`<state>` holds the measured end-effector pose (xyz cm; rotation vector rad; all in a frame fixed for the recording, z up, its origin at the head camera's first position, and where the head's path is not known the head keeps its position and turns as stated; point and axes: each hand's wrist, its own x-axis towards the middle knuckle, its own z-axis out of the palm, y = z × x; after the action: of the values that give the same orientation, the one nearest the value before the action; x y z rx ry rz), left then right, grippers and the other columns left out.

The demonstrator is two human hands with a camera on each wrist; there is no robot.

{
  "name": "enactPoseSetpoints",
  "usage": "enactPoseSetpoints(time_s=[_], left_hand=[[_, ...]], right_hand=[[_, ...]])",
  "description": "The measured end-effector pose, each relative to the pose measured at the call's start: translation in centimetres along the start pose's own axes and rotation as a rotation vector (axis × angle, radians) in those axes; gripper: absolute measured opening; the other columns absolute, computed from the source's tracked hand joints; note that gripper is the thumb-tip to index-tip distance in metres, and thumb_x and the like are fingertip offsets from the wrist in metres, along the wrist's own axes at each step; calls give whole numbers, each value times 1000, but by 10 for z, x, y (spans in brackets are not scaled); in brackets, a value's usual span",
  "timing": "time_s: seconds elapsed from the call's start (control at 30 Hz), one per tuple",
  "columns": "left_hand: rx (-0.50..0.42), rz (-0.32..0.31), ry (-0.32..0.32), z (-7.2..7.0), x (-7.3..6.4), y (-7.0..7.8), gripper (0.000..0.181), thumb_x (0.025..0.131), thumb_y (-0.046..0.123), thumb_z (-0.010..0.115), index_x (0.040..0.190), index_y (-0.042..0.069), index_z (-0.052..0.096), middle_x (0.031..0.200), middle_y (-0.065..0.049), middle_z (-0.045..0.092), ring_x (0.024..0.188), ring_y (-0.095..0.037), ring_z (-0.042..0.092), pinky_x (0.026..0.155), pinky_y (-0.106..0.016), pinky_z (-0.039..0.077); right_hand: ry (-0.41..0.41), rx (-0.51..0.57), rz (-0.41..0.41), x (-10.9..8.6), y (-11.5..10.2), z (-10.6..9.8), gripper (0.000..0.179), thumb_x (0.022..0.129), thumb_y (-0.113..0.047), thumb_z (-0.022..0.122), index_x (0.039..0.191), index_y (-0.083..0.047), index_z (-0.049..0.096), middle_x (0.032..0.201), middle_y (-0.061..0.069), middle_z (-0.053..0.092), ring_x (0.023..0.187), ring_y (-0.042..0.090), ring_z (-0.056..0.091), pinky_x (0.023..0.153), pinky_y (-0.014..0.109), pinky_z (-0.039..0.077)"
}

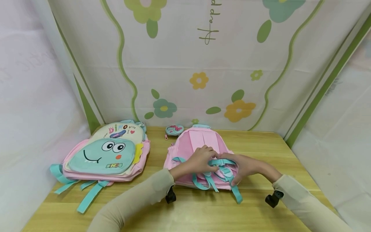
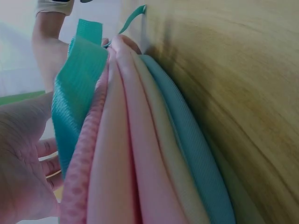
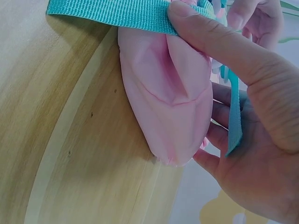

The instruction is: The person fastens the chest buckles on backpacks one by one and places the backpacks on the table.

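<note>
A pink backpack [image 1: 185,145] lies on the table with its back panel and turquoise straps facing up. A turquoise strap with a buckle [image 1: 221,162] runs between my hands across its lower part. My left hand [image 1: 201,159] curls its fingers and thumb about the left end of this strap. From the other side, my right hand [image 1: 244,166] holds the strap's right end. In the right wrist view its thumb [image 3: 219,39] presses a turquoise strap [image 3: 112,16] over the backpack's pink corner [image 3: 163,102]. The fingertips' exact hold is partly hidden.
On the left lies a second backpack [image 1: 101,158] with a dinosaur face, its turquoise straps trailing toward the table's front. A small round zipped pouch [image 1: 174,129] sits at the back. Flower-printed cloth [image 1: 179,64] hangs behind the wooden table [image 1: 197,212].
</note>
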<state>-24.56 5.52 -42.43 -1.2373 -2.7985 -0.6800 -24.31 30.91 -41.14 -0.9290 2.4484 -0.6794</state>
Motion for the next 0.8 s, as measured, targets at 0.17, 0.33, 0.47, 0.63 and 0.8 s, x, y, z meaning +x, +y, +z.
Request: enactPoseSetpoints(time_s=[0.17,0.33,0.47,0.63,0.8], left_hand=[[34,-32,-12,3,1,2,40,92,42,74,125,20,69,115,3,68,107,-14,54,95,-37,46],[46,-32,-21,5,2,4,40,92,41,74,124,19,69,118,2,69,110,-15,55,97,-39,46],[60,-29,-19,5,3,5,40,91,42,74,122,18,69,119,2,68,109,-14,55,98,-39,46],[62,-28,-18,5,3,8,40,91,42,76,121,17,69,116,3,68,103,-13,53,95,-37,46],[49,-27,-11,7,4,8,32,90,41,77,113,20,70,112,5,68,101,-12,53,94,-36,45]], right_hand=[[-2,1,4,0,1,0,113,67,-38,96,158,-12,36,162,18,37,145,46,37,110,67,37],[-2,-10,1,1,0,0,114,66,-39,96,158,-11,35,161,18,38,144,45,39,110,66,38],[-1,-21,-9,2,0,-1,114,66,-39,96,158,-10,36,161,17,38,145,43,39,111,65,38],[-1,-31,-9,3,-1,-2,113,66,-40,96,157,-9,37,160,14,41,144,40,41,111,62,39],[-3,-29,5,1,-1,0,112,66,-40,96,157,-9,37,159,15,42,144,40,41,112,61,39]])
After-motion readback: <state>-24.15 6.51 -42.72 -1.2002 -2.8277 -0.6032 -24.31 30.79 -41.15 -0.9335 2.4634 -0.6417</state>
